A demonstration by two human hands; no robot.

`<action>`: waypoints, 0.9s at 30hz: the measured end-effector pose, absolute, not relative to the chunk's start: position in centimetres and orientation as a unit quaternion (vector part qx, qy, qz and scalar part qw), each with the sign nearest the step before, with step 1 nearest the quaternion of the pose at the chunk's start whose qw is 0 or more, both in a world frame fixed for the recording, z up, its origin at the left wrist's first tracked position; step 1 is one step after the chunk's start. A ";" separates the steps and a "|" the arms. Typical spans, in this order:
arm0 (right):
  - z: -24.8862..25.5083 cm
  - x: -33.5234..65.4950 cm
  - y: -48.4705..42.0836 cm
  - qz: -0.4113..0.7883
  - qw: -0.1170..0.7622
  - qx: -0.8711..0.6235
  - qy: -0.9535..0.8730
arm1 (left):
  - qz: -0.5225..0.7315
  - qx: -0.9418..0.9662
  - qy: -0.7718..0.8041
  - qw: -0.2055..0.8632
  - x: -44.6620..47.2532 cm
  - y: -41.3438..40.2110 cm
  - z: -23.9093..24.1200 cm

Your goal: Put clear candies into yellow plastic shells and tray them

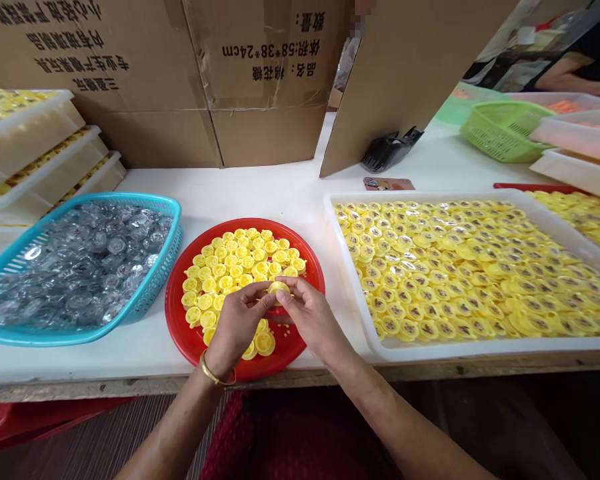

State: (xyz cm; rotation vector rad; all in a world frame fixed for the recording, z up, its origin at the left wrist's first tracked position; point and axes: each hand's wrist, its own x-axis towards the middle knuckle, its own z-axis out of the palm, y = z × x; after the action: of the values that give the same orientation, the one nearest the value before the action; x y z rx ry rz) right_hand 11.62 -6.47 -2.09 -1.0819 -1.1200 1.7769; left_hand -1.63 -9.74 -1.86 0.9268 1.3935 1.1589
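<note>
The left hand (pixel 237 323) and right hand (pixel 314 321) both pinch one small yellow toy (pixel 279 287), thumbs and fingertips nearly together. It is held up over the red tray (pixel 176 320). More yellow toys (pixel 230 257) lie just past the grip. Left of it is a blue basket (pixel 147 297); right, a white tray (pixel 480 351). It looks like finger work on one toy; the next move seems to need a light, steady pinch.

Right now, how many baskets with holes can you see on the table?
2: the blue basket, left of the red tray, and the green basket, back right. The pale green container behind it, partly hidden, may be another.
</note>
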 end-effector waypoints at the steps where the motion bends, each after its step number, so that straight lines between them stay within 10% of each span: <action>1: -2.3 11.6 -6.5 0.683 0.382 -0.427 -0.453 | 0.488 0.405 0.588 0.503 -1.5 -9.8 -1.9; 27: -1.4 12.1 -5.6 0.724 0.372 -0.418 -0.404 | 0.450 0.493 0.660 0.346 -0.4 -10.6 -3.0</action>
State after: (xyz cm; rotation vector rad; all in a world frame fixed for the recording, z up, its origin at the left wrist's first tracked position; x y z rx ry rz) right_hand 12.09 -5.62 -1.37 -1.0710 -1.0353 1.8560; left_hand -0.43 -10.56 -2.99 1.2788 1.7113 1.1667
